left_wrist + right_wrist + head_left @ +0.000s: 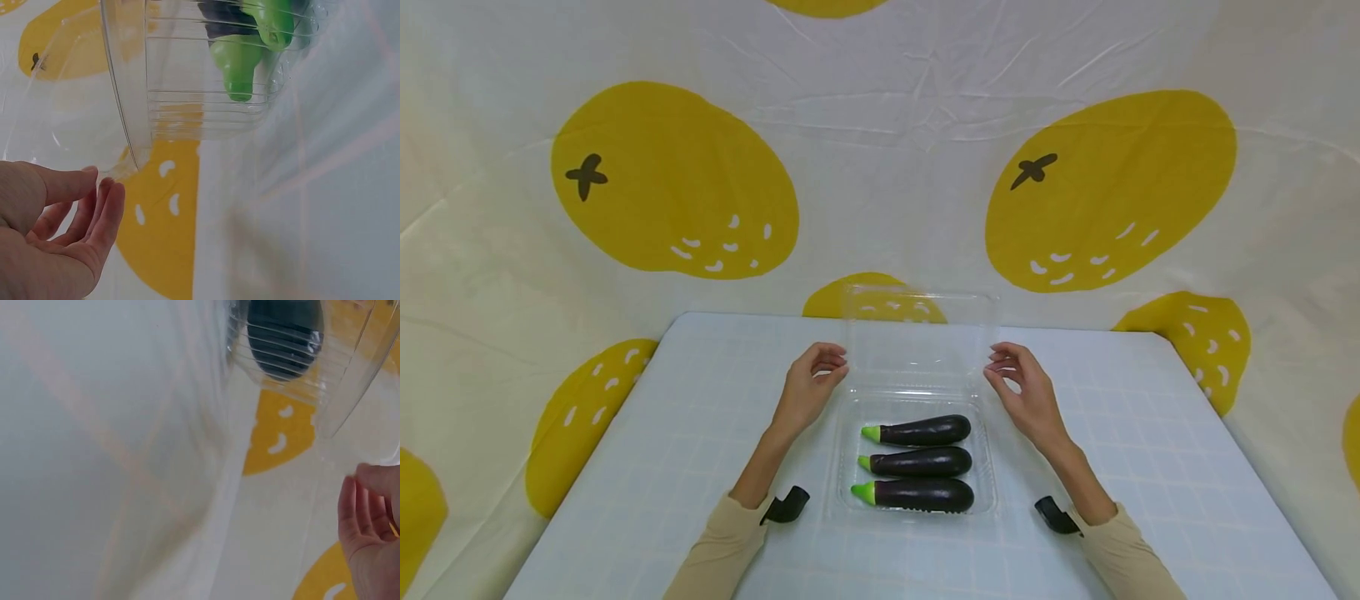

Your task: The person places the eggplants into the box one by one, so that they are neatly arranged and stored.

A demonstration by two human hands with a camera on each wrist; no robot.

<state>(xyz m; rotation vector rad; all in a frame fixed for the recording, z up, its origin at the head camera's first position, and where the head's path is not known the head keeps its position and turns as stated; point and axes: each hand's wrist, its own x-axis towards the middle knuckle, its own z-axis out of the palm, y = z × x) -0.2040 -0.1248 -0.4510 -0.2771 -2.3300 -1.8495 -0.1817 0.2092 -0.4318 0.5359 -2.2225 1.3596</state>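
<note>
A clear plastic clamshell box point(988, 500) lies on the table with its hinged lid point(917, 354) raised at the back. Three dark purple eggplants, the far one point(928, 431), the middle one point(925, 461) and the near one point(925, 495), lie side by side in the base, green ends to the left. My left hand point(808, 387) pinches the lid's left edge between thumb and fingers. On the opposite side, my right hand point(1026, 396) pinches the right edge. Green eggplant ends point(239, 62) show through the box wall in the left wrist view; a rounded dark end point(284, 340) shows in the right.
The box stands on a table with a pale checked cloth point(1150, 467). Behind it hangs a white curtain point(895, 192) printed with large yellow fruit. A black strapped device sits at each wrist, left point(787, 505) and right point(1056, 515).
</note>
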